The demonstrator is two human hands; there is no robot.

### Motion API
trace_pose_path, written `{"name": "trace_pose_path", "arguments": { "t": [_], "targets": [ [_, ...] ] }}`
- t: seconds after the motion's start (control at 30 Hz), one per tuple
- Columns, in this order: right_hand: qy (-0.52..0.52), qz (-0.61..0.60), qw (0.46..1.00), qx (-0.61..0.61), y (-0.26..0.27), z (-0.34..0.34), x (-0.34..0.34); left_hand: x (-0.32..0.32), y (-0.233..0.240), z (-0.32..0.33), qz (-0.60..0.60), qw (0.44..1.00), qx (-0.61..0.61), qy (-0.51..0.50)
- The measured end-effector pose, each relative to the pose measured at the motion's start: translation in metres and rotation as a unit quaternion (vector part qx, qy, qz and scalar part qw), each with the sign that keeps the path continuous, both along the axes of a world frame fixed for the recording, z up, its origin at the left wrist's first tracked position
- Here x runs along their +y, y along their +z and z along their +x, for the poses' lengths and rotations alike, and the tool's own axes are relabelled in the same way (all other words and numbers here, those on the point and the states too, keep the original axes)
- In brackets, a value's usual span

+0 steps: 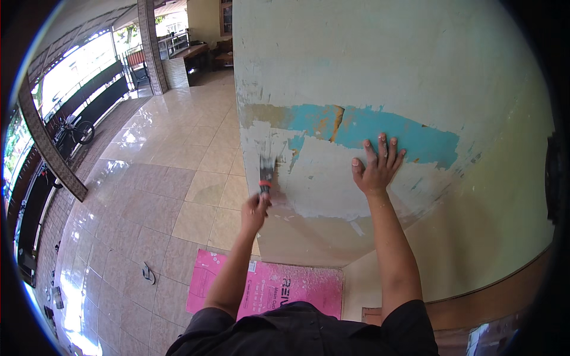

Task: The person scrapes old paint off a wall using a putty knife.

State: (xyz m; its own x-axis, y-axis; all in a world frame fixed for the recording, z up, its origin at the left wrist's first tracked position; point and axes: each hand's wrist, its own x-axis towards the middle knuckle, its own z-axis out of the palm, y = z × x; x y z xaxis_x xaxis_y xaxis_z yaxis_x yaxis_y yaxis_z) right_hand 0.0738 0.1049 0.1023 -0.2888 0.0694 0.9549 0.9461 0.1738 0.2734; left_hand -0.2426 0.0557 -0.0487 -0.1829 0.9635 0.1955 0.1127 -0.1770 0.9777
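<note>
My left hand grips a scraper with a dark handle and a red band. The blade is blurred; it points up at the pale scraped area near the wall's left edge. Whether it touches the surface I cannot tell. On the wall my right hand lies flat with its fingers apart, holding nothing. Its fingertips reach the bared turquoise paint, a band running across the wall. A dark crack with orange-brown edges cuts through this band. Ragged pale paint borders it above and below.
Pink cardboard sprinkled with pale flakes lies at the wall's foot. A flip-flop rests on the tiled floor. Farther left stand a tiled pillar and a motorcycle. Brown wooden trim curves at lower right.
</note>
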Motion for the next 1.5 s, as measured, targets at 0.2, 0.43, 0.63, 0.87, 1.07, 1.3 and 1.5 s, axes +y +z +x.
{"name": "trace_pose_path", "arguments": {
  "t": [0.2,0.43,0.63,0.87,1.07,1.3,1.5],
  "targets": [
    [-0.004,-0.002,1.0,-0.002,0.0,0.0,-0.003,-0.019,-0.074,0.009,-0.073,0.997,-0.025,0.025],
    [-0.008,-0.026,1.0,0.004,-0.002,-0.001,-0.007,-0.009,0.049,-0.015,0.016,1.0,0.002,0.023],
    [-0.071,-0.184,0.977,0.079,-0.061,-0.008,-0.029,-0.06,-0.018,0.007,-0.003,0.997,-0.074,-0.016],
    [0.424,-0.665,0.522,0.325,-0.245,-0.11,-0.163,-0.131,-0.067,0.057,-0.181,0.946,-0.234,-0.133],
    [0.49,-0.555,0.518,0.429,-0.157,-0.122,-0.177,-0.101,-0.047,0.067,-0.077,0.977,0.037,-0.197],
    [0.46,-0.391,0.632,0.485,-0.083,-0.063,-0.136,-0.044,0.158,0.065,0.328,0.812,0.482,-0.029],
    [0.381,-0.381,0.638,0.551,-0.097,-0.037,-0.129,0.035,0.196,0.028,0.465,0.67,0.569,0.105]
  ]
}}
